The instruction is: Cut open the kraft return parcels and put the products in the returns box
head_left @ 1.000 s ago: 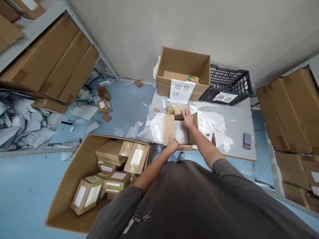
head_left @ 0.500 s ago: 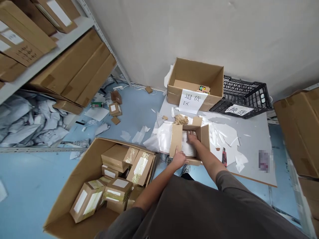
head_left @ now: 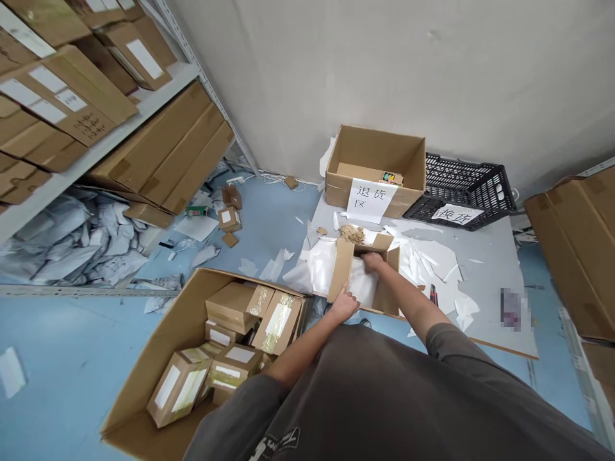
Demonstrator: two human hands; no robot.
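Directly at hands [head_left: 344,306]: open carton [head_left: 340,269], right hand [head_left: 372,261] inside

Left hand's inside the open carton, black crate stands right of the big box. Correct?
Wrong hand: the head view shows the right hand inside the open carton, with the left hand at its near edge. The black crate does stand right of the big box.

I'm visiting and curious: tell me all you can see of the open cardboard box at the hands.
The cardboard box is brown and open-topped, its flaps spread, at the near edge of the grey table. White material lies inside. The left hand touches its near left corner; the right hand reaches inside. Tilt is unclear.
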